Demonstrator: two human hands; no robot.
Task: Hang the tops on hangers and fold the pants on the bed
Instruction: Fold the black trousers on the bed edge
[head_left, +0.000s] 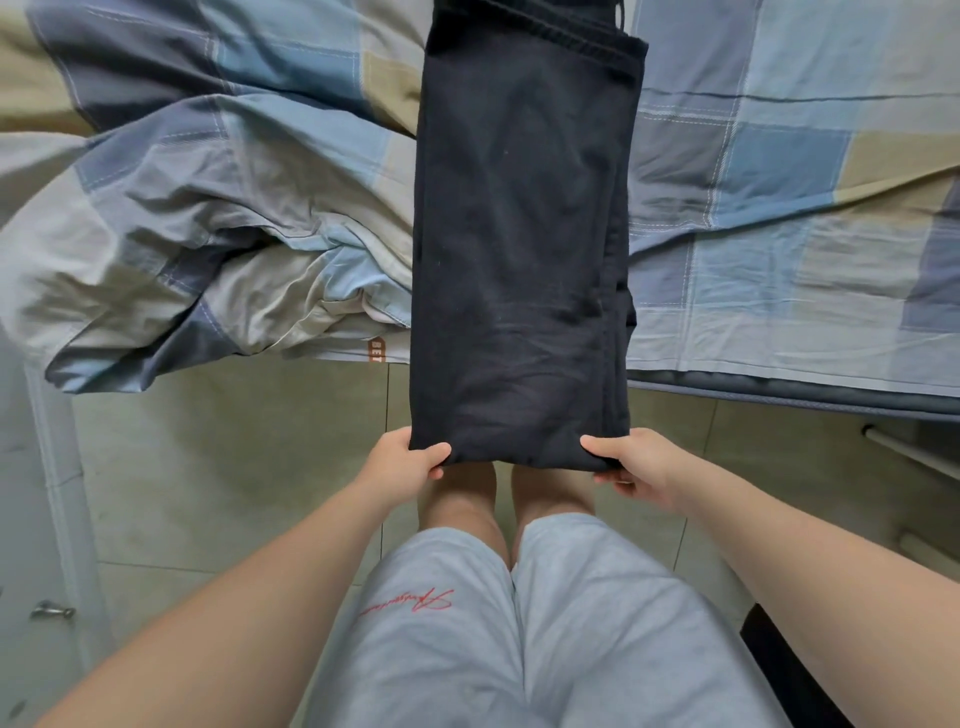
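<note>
- Checked bed (779, 182) above a tiled floor (234, 441).
- Left hand (410, 460) and right hand (631, 462) each pinch a near corner of one pair of dark pants (519, 234).
- Two hands, both holding.

A rumpled checked quilt (171, 234) in blue, grey and beige lies heaped at the far left, one corner drooping toward the floor (234, 441). Just right of that heap a small orange label (375, 349) with white letters shows. The floor is pale tile with dark joints. At the near centre are light grey shorts (571, 649) with red script (410, 603) on the left leg. A white post (57, 467) stands at the left edge, a metal latch (52, 610) near it. White rods (909, 452) cross at the right; a black object (784, 670) sits near right.
</note>
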